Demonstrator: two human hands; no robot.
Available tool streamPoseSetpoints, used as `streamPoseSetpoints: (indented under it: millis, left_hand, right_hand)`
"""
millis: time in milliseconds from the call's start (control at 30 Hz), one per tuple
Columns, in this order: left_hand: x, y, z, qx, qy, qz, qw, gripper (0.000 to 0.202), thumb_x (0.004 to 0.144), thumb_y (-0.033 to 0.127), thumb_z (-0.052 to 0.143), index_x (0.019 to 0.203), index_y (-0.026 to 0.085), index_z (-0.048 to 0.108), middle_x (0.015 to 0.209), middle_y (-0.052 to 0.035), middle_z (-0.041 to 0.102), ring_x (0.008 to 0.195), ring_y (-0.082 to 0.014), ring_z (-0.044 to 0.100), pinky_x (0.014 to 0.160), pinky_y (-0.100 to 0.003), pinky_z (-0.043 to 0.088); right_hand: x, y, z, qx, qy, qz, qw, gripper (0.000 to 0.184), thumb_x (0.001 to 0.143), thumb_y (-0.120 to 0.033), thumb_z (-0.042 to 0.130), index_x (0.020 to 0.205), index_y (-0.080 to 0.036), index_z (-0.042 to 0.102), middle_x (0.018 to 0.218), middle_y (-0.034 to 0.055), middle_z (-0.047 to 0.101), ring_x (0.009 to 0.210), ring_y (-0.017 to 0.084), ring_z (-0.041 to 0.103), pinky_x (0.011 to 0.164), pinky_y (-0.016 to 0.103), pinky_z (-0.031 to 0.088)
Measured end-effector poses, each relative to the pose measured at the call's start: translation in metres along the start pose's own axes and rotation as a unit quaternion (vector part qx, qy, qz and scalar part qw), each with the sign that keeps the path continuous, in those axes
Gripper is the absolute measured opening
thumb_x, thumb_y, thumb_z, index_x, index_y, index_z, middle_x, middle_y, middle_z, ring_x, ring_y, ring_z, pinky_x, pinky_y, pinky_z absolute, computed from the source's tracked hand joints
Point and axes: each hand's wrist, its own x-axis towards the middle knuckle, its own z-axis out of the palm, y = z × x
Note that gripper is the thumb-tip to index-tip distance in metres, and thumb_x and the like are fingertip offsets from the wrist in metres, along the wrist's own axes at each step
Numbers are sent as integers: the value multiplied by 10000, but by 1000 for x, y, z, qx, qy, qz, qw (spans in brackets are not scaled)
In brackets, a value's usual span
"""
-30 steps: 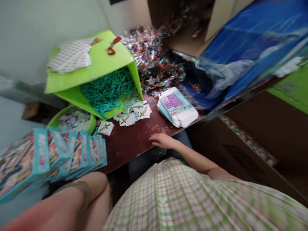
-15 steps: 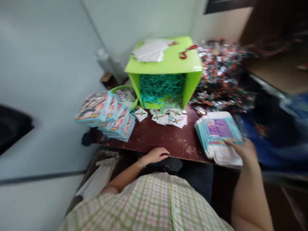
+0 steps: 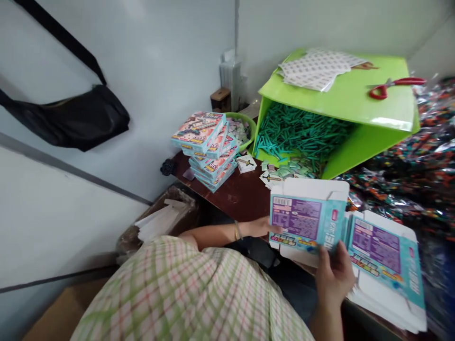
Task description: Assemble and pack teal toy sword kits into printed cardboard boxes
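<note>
Between my hands is a flat, unfolded carton (image 3: 305, 220), blue and purple with white flaps. My left hand (image 3: 261, 228) grips its left edge, the thumb lying on the printed face and the other fingers hidden behind. At the lower right edge my right hand (image 3: 334, 272) pinches the carton near the blue panel. Just right of it lies a stack of matching flat cartons (image 3: 387, 260) on the table's edge. Farther left, several finished-looking printed boxes (image 3: 201, 130) stand in an uneven pile.
A green bin (image 3: 373, 106) on its side holds teal plastic sticks (image 3: 302, 132); red-handled scissors (image 3: 394, 85) and printed sheets (image 3: 320, 68) rest on top. Small sword-printed cards (image 3: 246, 163) lie in front. Bagged parts (image 3: 401, 166) pile up at right. A black bag (image 3: 78, 116) hangs left.
My right hand has moved from the stack with one flat carton. My left hand has come up from the table edge to the carton's left side. The view has turned left.
</note>
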Motion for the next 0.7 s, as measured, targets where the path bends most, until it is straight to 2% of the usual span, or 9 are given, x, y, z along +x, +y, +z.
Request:
streamPoseSetpoints:
  millis: [100,200,300,367,400,467,567,633,700]
  left_hand:
    - [1,-7,2,-43,103,-12,994,884,635,851,818,1157,142,737,1218,-194,771,1256,-391,688,1171,-615,468]
    - [-5,-4,14,-24,186,35,982,888,627,875,796,1171,176,730,1269,-168,758,1335,-396,639,1225,-619,417]
    - [-12,-1,34,3,181,86,980,998,575,877,814,1304,207,682,1366,-169,712,1393,-404,598,1244,-605,402]
    - [-14,-1,41,3,167,107,980,1074,553,841,859,1390,210,624,1391,-182,688,1368,-402,616,1213,-593,441]
    - [-13,0,41,2,180,117,977,1083,553,823,876,1406,212,606,1380,-180,687,1342,-394,631,1195,-585,458]
    - [-10,4,33,8,234,140,962,1027,583,798,885,1384,218,609,1328,-155,701,1294,-365,647,1169,-559,476]
    - [-4,21,2,50,286,155,944,867,656,753,873,1291,210,643,1251,-120,716,1247,-330,642,1155,-519,475]
    - [-4,37,-21,94,301,152,937,829,680,698,883,1283,186,635,1258,-127,710,1235,-331,642,1152,-511,473]
    - [-10,50,-40,145,333,166,917,869,698,619,899,1377,180,581,1343,-145,682,1284,-340,625,1179,-509,451]
  right_hand:
    - [-8,-3,13,-22,-22,-19,999,848,811,-853,619,1278,-151,705,1254,194,709,1171,379,683,1080,614,519]
    - [-8,-5,18,-77,-87,-69,991,1042,765,-893,620,1456,-114,574,1371,246,627,1288,423,603,1110,618,470]
    - [-8,-10,29,-118,-137,-77,981,1247,641,-924,689,1533,-81,471,1376,266,613,1239,428,617,1040,569,509]
    - [-10,-16,36,-113,-147,-54,981,1168,614,-917,712,1448,-114,559,1242,208,696,1051,367,690,902,482,567]
    - [-11,-20,38,-106,-138,-42,984,1077,621,-912,714,1362,-135,624,1150,173,734,951,334,706,828,439,576]
    - [-16,-30,42,-85,-101,-28,991,893,656,-901,711,1153,-159,718,976,133,768,817,293,705,737,385,569]
    - [-25,-41,50,-29,-61,-16,998,729,737,-875,692,915,-170,743,813,114,767,716,255,686,694,353,563]
    - [-32,-41,60,12,-88,-6,996,704,750,-872,691,833,-174,729,749,98,759,662,231,668,665,339,563]
    - [-41,-32,72,37,-152,4,988,707,732,-879,699,807,-177,722,725,85,757,629,218,656,638,332,565]
